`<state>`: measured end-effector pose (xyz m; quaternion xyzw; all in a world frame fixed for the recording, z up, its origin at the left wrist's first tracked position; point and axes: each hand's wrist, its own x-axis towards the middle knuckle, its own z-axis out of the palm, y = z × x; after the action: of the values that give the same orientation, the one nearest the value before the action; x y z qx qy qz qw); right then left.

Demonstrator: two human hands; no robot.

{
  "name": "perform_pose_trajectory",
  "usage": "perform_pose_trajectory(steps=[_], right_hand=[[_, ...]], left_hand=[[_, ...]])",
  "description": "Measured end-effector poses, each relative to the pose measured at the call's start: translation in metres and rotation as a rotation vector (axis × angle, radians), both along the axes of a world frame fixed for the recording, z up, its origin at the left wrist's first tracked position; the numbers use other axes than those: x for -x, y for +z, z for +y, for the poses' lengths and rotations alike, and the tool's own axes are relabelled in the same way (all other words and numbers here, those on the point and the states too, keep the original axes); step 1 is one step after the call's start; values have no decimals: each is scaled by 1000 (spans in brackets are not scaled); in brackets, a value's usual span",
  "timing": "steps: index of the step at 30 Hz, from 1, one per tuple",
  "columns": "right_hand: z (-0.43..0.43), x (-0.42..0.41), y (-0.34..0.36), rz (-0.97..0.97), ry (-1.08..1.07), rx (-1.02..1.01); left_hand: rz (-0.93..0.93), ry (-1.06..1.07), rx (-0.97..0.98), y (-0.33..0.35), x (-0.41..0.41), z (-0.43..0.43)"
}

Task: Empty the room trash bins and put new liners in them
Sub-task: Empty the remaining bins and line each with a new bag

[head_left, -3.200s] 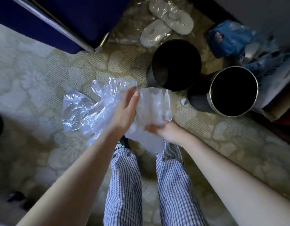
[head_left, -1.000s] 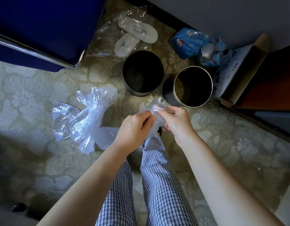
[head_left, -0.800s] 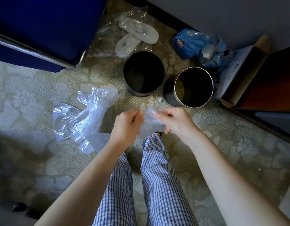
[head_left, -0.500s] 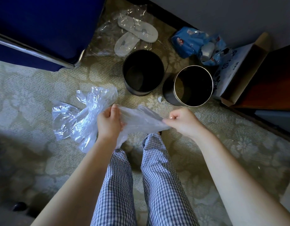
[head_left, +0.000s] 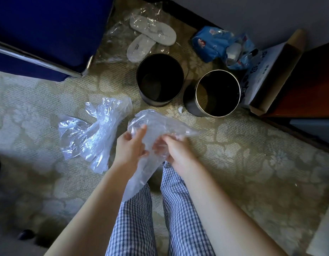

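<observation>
The left hand point(head_left: 130, 147) and the right hand point(head_left: 177, 151) sit close together, both gripping a clear bag point(head_left: 161, 124). A dark bin point(head_left: 160, 100) and a shiny bin point(head_left: 191, 106) stand nearby.

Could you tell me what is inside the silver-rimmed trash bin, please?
The silver-rimmed trash bin shows bare inner wall, no liner and no visible trash. Its bottom is in deep shadow, so small scraps could be hidden.
</observation>
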<state>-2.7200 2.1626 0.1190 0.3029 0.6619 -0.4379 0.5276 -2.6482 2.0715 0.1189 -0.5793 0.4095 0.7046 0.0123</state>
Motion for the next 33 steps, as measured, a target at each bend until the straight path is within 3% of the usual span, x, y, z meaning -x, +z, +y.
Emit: perform_pose_trajectory(steps=[2, 4, 9, 13, 16, 18, 20, 23, 26, 29, 33], right_hand=[[3, 7, 0, 19, -173, -22], [17, 20, 1, 88, -159, -87], [67, 61, 1, 314, 318, -278], [114, 89, -7, 325, 658, -469], [131, 102, -10, 359, 719, -571], [133, 108, -9, 438, 711, -637], [131, 110, -9, 495, 670, -672], [126, 105, -9, 451, 417, -551], [120, 93, -7, 353, 143, -375], [116, 80, -14, 388, 292, -355], [115, 72, -20, 467, 679, -515]], left_hand=[[-71, -240, 116, -3, -4, -3], [-188, -289, 200, -9, -8, -10], [-328, -14, 77, -28, -30, -49], [-400, -47, 147, -30, -49, -73], [-581, -319, 352, -33, -59, -84], [-644, -290, 449, -36, -62, -89], [-630, -107, 390, -38, -64, -90], [-466, 119, 85, -37, -59, -82], [-420, 109, 54, -34, -45, -63], [-405, -71, 79, -37, -32, -45], [-397, -304, 190, -38, -14, -26]])
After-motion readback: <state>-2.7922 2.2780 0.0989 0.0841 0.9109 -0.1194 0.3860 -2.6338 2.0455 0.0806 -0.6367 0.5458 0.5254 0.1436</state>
